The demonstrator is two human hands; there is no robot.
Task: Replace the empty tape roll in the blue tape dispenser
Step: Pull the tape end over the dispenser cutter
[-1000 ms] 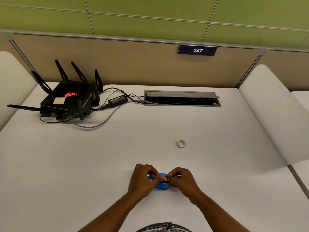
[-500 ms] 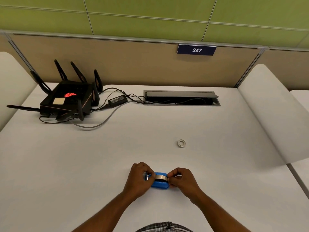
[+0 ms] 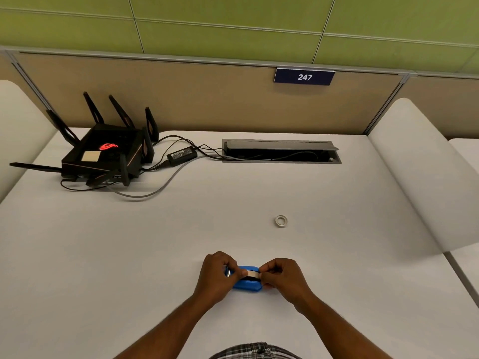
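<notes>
The blue tape dispenser (image 3: 247, 284) lies on the white table near its front edge, between my two hands. My left hand (image 3: 216, 274) grips its left end, thumb lying across the top, and covers the metal cutter side. My right hand (image 3: 281, 277) pinches the right end, where a strip of whitish tape (image 3: 252, 273) crosses the top of the dispenser. A small whitish empty tape roll (image 3: 281, 221) lies flat on the table, well beyond my right hand and apart from everything.
A black router (image 3: 108, 156) with several antennas stands at the back left, its power brick (image 3: 181, 153) and cables trailing to an open cable hatch (image 3: 281, 151) at the back middle. Padded white dividers flank the table, one on the right (image 3: 420, 172).
My left hand slid slightly left and back in along the dispenser, its thumb now over the top. The right hand kept its pinch. The loose roll has not moved.
</notes>
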